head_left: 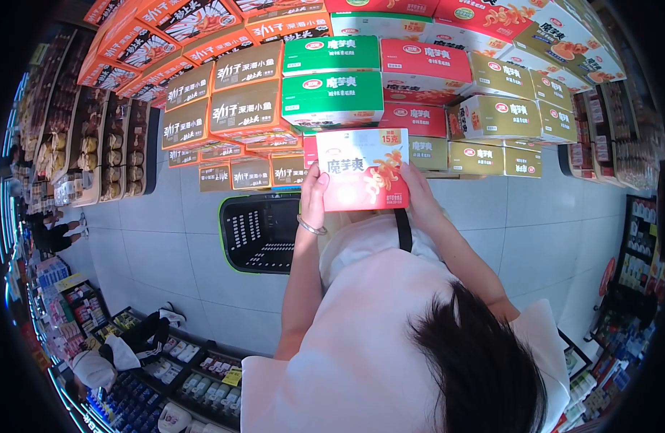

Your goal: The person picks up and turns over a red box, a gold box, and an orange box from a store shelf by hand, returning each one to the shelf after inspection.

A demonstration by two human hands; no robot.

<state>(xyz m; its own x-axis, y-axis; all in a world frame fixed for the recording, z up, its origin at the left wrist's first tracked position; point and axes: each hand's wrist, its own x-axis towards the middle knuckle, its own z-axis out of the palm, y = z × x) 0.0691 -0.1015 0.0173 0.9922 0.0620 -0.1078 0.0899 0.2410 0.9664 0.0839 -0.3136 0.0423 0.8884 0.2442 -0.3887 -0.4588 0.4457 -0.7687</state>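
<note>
Tiled floor (166,245), basket (264,231), cartons (332,94) behind box (362,179)

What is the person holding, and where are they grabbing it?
A red-and-white box, held by its two side edges: left hand on the left edge, right hand on the right edge.

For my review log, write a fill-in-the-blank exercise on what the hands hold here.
1. The left hand and right hand grip the same ___ by its sides.
2. A ___ circles the left wrist.
3. The basket on the floor is ___ with a green rim.
Missing words: box; bracelet; black.
</note>
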